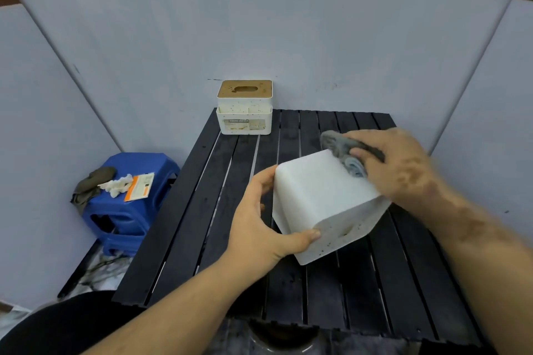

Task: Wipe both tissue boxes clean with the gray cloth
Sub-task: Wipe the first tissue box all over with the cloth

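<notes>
While left hand grips the tilted white tissue box and right hand pinches gray cloth on it, 2nd tissue box stands at table far edge; blue stool w/ rags beside; right fingertips hidden.

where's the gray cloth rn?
Head view, right of centre: the gray cloth is gripped in the right hand, pressed on the far top edge of the white tissue box held by the left hand.

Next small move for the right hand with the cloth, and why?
Probably drag the gray cloth toward the near edge of the box's upturned face. The right hand presses it at the far corner of the white tissue box, which the left hand holds tilted; most of that face looks unwiped.
</notes>
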Motion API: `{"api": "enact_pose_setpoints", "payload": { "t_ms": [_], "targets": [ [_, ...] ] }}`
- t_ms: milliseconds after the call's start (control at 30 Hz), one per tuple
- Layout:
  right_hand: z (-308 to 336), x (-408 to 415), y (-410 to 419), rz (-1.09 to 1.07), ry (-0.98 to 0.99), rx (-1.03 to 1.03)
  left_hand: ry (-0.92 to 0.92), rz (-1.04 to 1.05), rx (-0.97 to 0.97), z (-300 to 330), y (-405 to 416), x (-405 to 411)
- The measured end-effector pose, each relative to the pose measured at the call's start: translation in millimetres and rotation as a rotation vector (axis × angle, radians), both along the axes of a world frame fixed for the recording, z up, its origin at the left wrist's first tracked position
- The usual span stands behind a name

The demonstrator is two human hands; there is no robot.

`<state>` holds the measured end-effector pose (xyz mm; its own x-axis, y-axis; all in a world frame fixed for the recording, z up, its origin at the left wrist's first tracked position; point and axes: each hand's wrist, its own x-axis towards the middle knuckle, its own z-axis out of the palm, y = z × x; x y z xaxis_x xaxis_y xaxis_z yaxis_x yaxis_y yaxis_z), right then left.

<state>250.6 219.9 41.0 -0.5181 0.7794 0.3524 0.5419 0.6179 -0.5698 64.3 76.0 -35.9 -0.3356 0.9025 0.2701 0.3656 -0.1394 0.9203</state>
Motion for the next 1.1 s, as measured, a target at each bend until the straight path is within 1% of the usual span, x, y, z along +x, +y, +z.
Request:
{"api": "enact_pose_setpoints", "payload": {
  "t_ms": [67,100,133,167,200,267,333,367,433,500,567,633,733,800,900,967,1033,1100],
  "targets": [
    [-1.8,10.5,3.7,-0.107,0.042,-0.041,0.002,-0.009,-0.01,-0.1,0.5,-1.5],
    [-3.7,6.3,-3.2,-0.12,0.021,-0.001,0.005,-0.011,-0.01,0.3,0.8,-2.4],
    [-6.1,-1.6,-14.8,-0.107,0.0,0.081,0.011,-0.009,-0.009,0.3,1.2,-3.8],
    [-8.5,-11.1,-29.5,-0.05,-0.021,0.18,0.016,-0.007,-0.008,0.6,1.7,-5.7],
    [-9.7,-19.0,-44.2,0.053,-0.02,0.262,0.016,-0.005,-0.006,1.3,2.1,-8.1],
    [-9.7,-22.2,-58.6,0.278,-0.037,0.247,0.013,-0.006,-0.005,3.5,3.1,-13.3],
    [-8.4,-4.5,-42.5,0.358,-0.04,0.171,0.026,-0.01,-0.018,5.9,4.3,-17.4],
    [-9.0,9.2,-30.5,0.331,-0.029,0.148,0.037,-0.01,-0.028,7.3,4.6,-18.6],
    [-5.7,37.4,-10.4,0.189,0.002,0.12,0.052,-0.011,-0.05,9.5,4.7,-19.9],
    [-5.5,47.1,-6.8,0.088,0.002,0.137,0.059,-0.009,-0.065,10.6,4.6,-20.2],
    [-9.5,28.6,-24.7,0.123,-0.019,0.239,0.067,-0.001,-0.067,11.0,5.1,-19.6],
    [-13.9,-1.4,-53.6,0.248,0.0,0.306,0.076,0.004,-0.063,10.3,6.0,-20.0],
    [-18.6,-17.6,-65.8,0.401,0.002,0.291,0.095,-0.009,-0.059,8.8,7.1,-22.4],
    [-17.6,0.1,-44.4,0.38,0.007,0.243,0.099,-0.022,-0.046,10.3,6.4,-23.1],
    [-13.5,42.0,-5.0,0.193,0.059,0.135,0.122,-0.036,-0.056,13.5,5.0,-22.6],
    [-15.1,53.0,3.0,0.132,0.088,0.06,0.127,-0.033,-0.063,13.7,5.1,-22.0],
    [-16.3,38.5,-11.2,0.133,0.054,0.17,0.123,-0.026,-0.061,13.0,5.8,-21.0],
    [-16.3,11.1,-38.4,0.222,0.029,0.249,0.122,-0.024,-0.057,12.5,7.0,-20.8]
  ]
}}
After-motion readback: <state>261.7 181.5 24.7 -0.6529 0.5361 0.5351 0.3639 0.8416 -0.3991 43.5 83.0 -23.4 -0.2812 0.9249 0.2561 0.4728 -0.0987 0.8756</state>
